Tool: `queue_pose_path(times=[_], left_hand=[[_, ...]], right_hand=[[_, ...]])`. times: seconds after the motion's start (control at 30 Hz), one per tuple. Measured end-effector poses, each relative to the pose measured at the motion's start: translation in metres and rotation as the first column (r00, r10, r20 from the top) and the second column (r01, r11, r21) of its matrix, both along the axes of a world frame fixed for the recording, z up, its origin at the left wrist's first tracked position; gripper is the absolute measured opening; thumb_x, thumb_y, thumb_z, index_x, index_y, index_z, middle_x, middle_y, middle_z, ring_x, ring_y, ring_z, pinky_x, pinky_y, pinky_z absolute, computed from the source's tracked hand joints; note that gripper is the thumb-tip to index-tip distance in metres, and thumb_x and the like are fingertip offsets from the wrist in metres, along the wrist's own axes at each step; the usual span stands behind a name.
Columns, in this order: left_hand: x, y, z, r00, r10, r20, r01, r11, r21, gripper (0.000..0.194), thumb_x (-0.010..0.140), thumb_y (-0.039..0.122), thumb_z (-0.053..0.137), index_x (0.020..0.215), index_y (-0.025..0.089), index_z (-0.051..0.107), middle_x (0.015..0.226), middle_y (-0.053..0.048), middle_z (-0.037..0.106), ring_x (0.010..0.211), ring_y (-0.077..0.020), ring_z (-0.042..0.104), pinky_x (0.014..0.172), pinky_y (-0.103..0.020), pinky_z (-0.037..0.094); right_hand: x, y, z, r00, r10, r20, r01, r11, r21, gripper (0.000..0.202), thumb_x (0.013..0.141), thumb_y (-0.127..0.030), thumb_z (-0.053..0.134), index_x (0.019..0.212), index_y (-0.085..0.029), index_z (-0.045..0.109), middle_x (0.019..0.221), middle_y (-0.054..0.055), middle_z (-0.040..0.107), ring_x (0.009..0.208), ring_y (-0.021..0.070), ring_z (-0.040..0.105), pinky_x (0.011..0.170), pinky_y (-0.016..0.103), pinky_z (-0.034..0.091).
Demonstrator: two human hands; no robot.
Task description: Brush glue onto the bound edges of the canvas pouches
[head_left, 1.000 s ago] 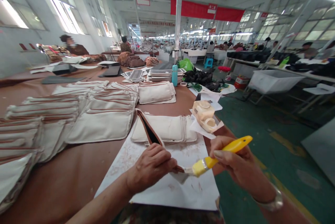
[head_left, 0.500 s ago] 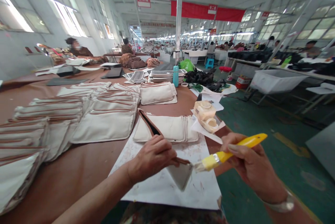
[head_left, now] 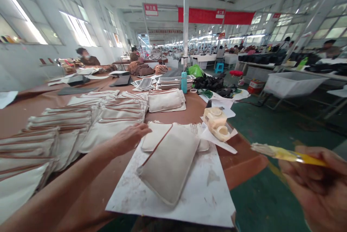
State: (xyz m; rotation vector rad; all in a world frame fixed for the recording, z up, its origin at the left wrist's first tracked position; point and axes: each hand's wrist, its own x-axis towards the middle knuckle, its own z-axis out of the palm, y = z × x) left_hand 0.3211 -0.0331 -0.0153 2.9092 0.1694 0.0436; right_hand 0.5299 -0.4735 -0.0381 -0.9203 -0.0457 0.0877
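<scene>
My right hand [head_left: 317, 181] holds a yellow paintbrush [head_left: 292, 155] off to the right, past the table edge, its pale bristles pointing left. A cream fabric pouch [head_left: 170, 159] with a brown edge strip lies tilted on white paper [head_left: 206, 195] stained with smears. Part of it rests over another cream pouch [head_left: 154, 138] in a small stack behind. Fingers stretched out, my left hand [head_left: 134, 133] hovers by the left end of that stack, holding nothing that I can see.
Rows of stacked cream pouches [head_left: 119, 127] cover the table's left side. At the right edge, a glue-stained plastic container [head_left: 215, 118] sits on paper scraps. A turquoise bottle [head_left: 184, 82] stands farther back. A white bin [head_left: 292, 85] is on the floor right. Other people work in the background.
My left hand has let go of the pouch, which now lies flatter on the paper, and has moved up and left. My right hand has drawn the brush away to the right.
</scene>
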Motion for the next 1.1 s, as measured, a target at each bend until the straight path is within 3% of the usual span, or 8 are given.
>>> queue_pose_path(times=[0.1,0.17,0.27,0.43,0.57,0.77,0.9,1.1], left_hand=[[0.006,0.02,-0.046,0.932,0.354,-0.085,-0.356,0.934,-0.015,0.032,0.086,0.013,0.052,0.112,0.019,0.069,0.105,-0.01,0.068,0.105,-0.0256,0.062,0.091,-0.033,0.046],[0.027,0.015,-0.073,0.906,0.397,-0.144,-0.41,0.91,-0.069,0.023,0.093,0.024,0.05,0.103,0.019,0.07,0.096,-0.007,0.069,0.096,-0.0225,0.064,0.084,-0.029,0.048],[0.072,-0.003,-0.105,0.858,0.469,-0.211,-0.5,0.856,-0.133,0.034,0.101,0.039,0.044,0.098,0.015,0.068,0.094,-0.007,0.069,0.09,-0.0198,0.065,0.082,-0.032,0.051],[0.129,-0.017,-0.129,0.749,0.607,-0.267,-0.662,0.698,-0.271,0.037,0.096,0.038,0.062,0.125,0.016,0.059,0.123,-0.01,0.062,0.106,-0.0231,0.064,0.09,-0.044,0.056],[0.139,-0.028,-0.124,0.766,0.598,-0.235,-0.63,0.625,-0.462,0.034,0.096,0.039,0.061,0.117,0.012,0.063,0.114,-0.009,0.066,0.101,-0.0229,0.066,0.087,-0.039,0.056],[0.109,-0.065,-0.088,0.927,0.368,-0.071,-0.293,0.592,-0.751,0.037,0.089,0.039,0.06,0.115,0.014,0.068,0.101,-0.003,0.071,0.09,-0.021,0.067,0.075,-0.025,0.05],[0.078,-0.091,-0.055,0.992,0.122,0.015,-0.039,0.43,-0.902,0.034,0.083,0.039,0.066,0.105,0.014,0.072,0.097,-0.004,0.068,0.084,-0.0185,0.061,0.071,-0.024,0.046],[0.055,-0.123,-0.022,0.998,-0.054,0.03,0.056,0.559,-0.827,0.027,0.087,0.033,0.063,0.101,0.014,0.075,0.083,0.0,0.056,0.077,-0.0132,0.049,0.065,-0.02,0.035]], right_hand=[[-0.014,0.025,0.0,0.984,0.081,-0.16,-0.067,0.994,0.091,0.025,0.073,-0.018,0.07,0.059,-0.019,0.049,0.057,-0.005,0.029,0.045,0.0068,0.027,0.043,0.023,0.041],[-0.021,0.042,-0.003,0.972,0.127,-0.2,-0.101,0.986,0.136,0.027,0.075,-0.02,0.071,0.06,-0.017,0.049,0.056,-0.006,0.031,0.045,0.0058,0.024,0.042,0.02,0.038],[-0.028,0.058,-0.015,0.967,0.196,-0.161,-0.179,0.977,0.116,0.025,0.075,-0.026,0.077,0.065,-0.016,0.057,0.054,-0.006,0.035,0.044,0.0051,0.025,0.041,0.017,0.035],[-0.038,0.064,-0.036,0.967,0.222,-0.127,-0.23,0.972,-0.045,0.027,0.072,-0.038,0.083,0.075,-0.016,0.068,0.053,-0.005,0.041,0.042,0.0045,0.031,0.037,0.014,0.026],[-0.039,0.065,-0.047,0.969,0.188,-0.161,-0.2,0.978,-0.063,0.028,0.07,-0.039,0.084,0.073,-0.017,0.068,0.052,-0.005,0.041,0.041,0.0043,0.03,0.036,0.014,0.024],[-0.026,0.072,-0.035,0.98,0.193,-0.039,-0.194,0.98,-0.034,0.021,0.077,-0.034,0.081,0.076,-0.017,0.069,0.053,-0.005,0.041,0.045,0.0063,0.035,0.038,0.014,0.028],[-0.02,0.081,-0.011,0.978,0.163,0.127,-0.152,0.984,-0.095,0.02,0.076,-0.032,0.082,0.075,-0.017,0.069,0.057,-0.003,0.046,0.046,0.006,0.038,0.042,0.015,0.033],[-0.031,0.097,0.003,0.902,0.315,0.295,-0.242,0.935,-0.26,0.017,0.08,-0.031,0.077,0.072,-0.019,0.069,0.063,-0.001,0.051,0.051,0.0096,0.039,0.044,0.019,0.032]])
